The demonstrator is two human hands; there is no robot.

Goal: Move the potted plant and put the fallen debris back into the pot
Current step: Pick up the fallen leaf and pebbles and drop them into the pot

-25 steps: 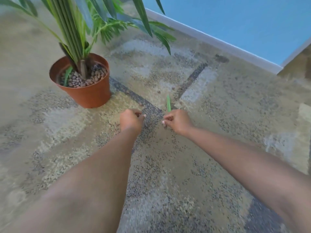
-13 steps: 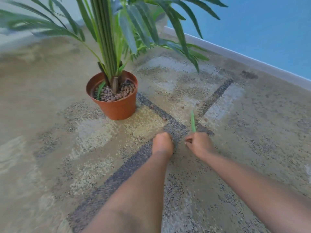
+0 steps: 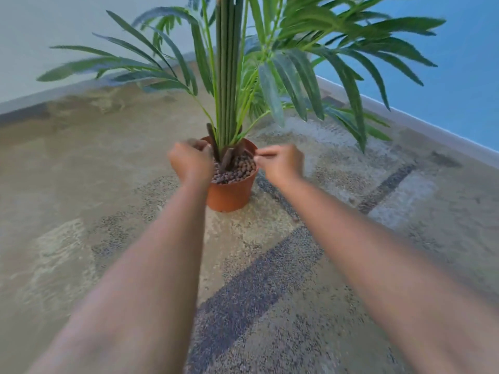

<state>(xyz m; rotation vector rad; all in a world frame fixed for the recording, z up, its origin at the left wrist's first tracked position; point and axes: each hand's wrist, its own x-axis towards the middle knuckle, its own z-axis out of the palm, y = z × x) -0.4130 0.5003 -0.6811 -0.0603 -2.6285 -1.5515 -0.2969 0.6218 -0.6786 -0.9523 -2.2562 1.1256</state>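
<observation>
The round terracotta-orange pot point(image 3: 229, 194) looks like smooth, matt plastic. It is filled with small, rough brown clay-like pebbles point(image 3: 237, 171). The tall green palm plant point(image 3: 229, 76) has smooth straight stems and faintly waxy leaves. The beige-and-grey patterned carpet point(image 3: 270, 265) is coarse, speckled and matt. The blue wall point(image 3: 459, 63) is flat, matt paint.

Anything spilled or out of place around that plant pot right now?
Little stands out. The pot stands upright on the carpet, its pebbles inside the rim. One small dark speck lies on the carpet to its right, possibly a stray pebble. Both hands are blurred, the left hand and right hand.
</observation>
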